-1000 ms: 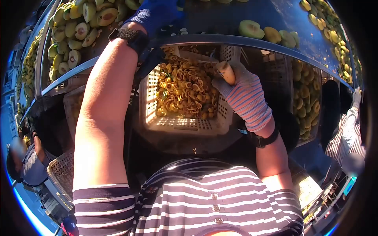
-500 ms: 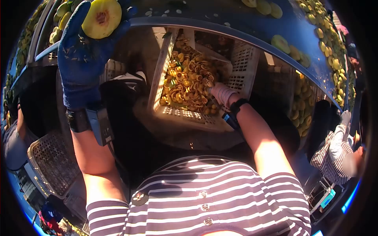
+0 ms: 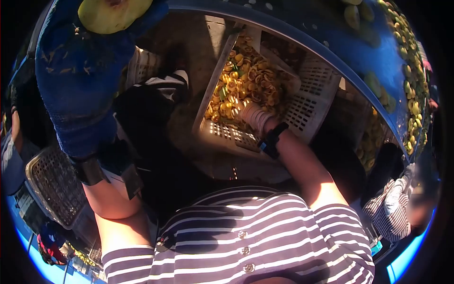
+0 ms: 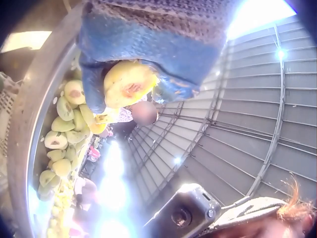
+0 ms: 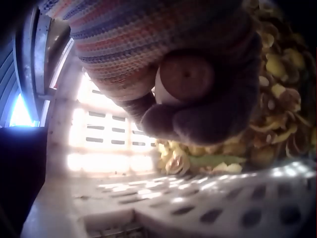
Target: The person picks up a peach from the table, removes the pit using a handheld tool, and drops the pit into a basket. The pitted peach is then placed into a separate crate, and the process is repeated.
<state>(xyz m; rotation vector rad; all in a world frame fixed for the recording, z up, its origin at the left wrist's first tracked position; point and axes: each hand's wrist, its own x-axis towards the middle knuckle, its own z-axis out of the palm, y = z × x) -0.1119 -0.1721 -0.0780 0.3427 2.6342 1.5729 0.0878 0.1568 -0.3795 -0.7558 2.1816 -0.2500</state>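
Note:
My left hand [image 3: 82,75], in a blue glove, holds a yellow-green fruit half [image 3: 113,14] at the upper left of the head view. In the left wrist view, thumb and fingers grip that fruit half from both sides, its cut face showing a brownish hollow. My right hand [image 3: 255,116], in a striped knit glove, is low inside a white plastic crate [image 3: 312,90], over curled yellow fruit scraps [image 3: 260,71]. Its fingers wrap a round-ended wooden handle [image 5: 185,77], seen in the right wrist view; the tool's other end is hidden.
Above the crate runs the metal edge of a blue table [image 3: 326,47] with fruit halves on it. More fruit [image 4: 62,129] lies along that edge in the left wrist view. An overturned-looking crate [image 3: 54,187] stands at left, and another person [image 3: 390,208] is at right.
My left hand has come back from the table with the fruit half and moved nearer the head camera. My right hand, with the handle, has dropped down into the crate.

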